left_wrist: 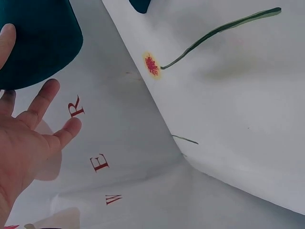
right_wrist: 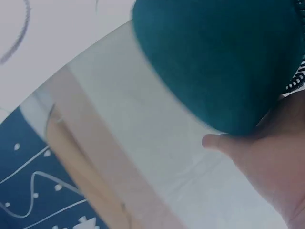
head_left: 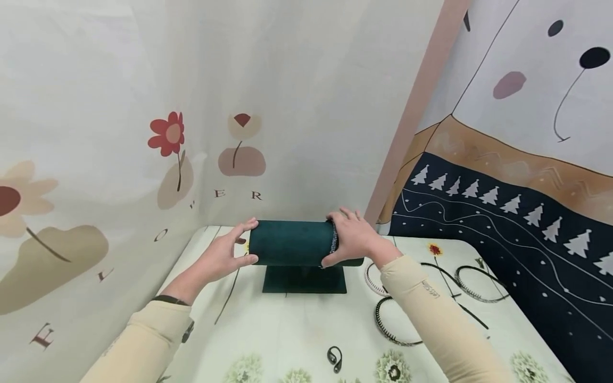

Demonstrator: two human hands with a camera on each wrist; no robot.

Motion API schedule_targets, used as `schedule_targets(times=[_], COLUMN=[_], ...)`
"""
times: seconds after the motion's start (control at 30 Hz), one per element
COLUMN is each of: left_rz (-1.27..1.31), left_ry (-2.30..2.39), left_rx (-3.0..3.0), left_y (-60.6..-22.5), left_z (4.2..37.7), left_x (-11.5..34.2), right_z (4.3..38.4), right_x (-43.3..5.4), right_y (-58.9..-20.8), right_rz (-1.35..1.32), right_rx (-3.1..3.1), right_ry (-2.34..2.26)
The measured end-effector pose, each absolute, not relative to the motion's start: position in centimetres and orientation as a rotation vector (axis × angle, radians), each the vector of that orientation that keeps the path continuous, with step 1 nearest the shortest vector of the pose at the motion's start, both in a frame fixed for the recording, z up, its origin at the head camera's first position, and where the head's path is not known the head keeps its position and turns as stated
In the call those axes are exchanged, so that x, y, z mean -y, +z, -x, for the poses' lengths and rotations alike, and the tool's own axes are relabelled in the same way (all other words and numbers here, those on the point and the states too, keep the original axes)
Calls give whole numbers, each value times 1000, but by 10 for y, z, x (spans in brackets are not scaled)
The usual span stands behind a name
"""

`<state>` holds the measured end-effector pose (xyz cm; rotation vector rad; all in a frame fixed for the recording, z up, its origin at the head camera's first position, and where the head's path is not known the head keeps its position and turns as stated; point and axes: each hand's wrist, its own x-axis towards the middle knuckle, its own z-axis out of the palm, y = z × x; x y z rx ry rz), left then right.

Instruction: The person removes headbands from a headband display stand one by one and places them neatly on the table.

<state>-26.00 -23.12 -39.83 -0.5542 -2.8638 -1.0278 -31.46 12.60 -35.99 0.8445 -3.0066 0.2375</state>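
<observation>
A dark green velvet display stand (head_left: 289, 243), a horizontal roll on a flat base, stands on the table in the head view. My left hand (head_left: 222, 252) holds the roll's left end, thumb low at the front and fingers at the top. In the left wrist view, the other fingers of this hand (left_wrist: 28, 138) are spread beside the roll's end (left_wrist: 40, 43). Near the right end, a dark glittery headband (head_left: 334, 238) sits over the roll. My right hand (head_left: 351, 236) grips it between thumb and fingers. A beaded strip of this headband (right_wrist: 296, 81) shows at the right wrist view's edge.
Several more headbands lie at the right, including a black one (head_left: 379, 322) and a black-and-silver one (head_left: 471, 295). A small black ear-hook earphone (head_left: 334, 359) lies near the front of the flower-printed table (head_left: 268, 330). Printed cloth (head_left: 306, 106) hangs behind.
</observation>
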Motion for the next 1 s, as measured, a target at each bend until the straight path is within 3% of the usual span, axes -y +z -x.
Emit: schedule_targets(times=[0.67, 1.0], left_rz=[562, 554], left_ry=[-1011, -979], left_rx=[2879, 2871], left_y=[-399, -396], left_z=[265, 265], left_x=[233, 242], right_z=[312, 310], right_x=[-145, -202], right_y=[-367, -368], right_rz=[-819, -693], right_rx=[3018, 3027], right_ry=[258, 474])
